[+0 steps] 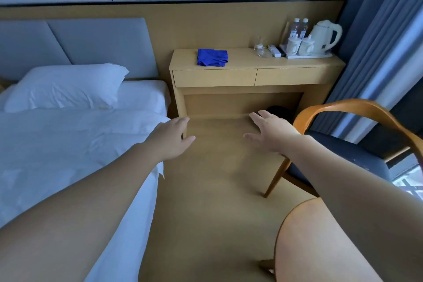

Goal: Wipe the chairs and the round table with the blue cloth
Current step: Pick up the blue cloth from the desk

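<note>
The blue cloth (212, 57) lies folded on the left part of a wooden desk (256, 75) against the far wall. A chair (350, 107) with a curved wooden back and a dark blue seat stands at the right. The round table (320, 236) shows its wooden top at the lower right, partly covered by my right forearm. My left hand (170, 138) and my right hand (271, 131) are both stretched forward over the floor, fingers apart, holding nothing. Both hands are well short of the cloth.
A bed (68, 144) with white sheets and a pillow fills the left. On the desk's right end stand a white kettle (326, 34), two cups, two water bottles and glasses on a tray. Blue curtains (377, 41) hang at the right. Bare floor runs between bed and chair.
</note>
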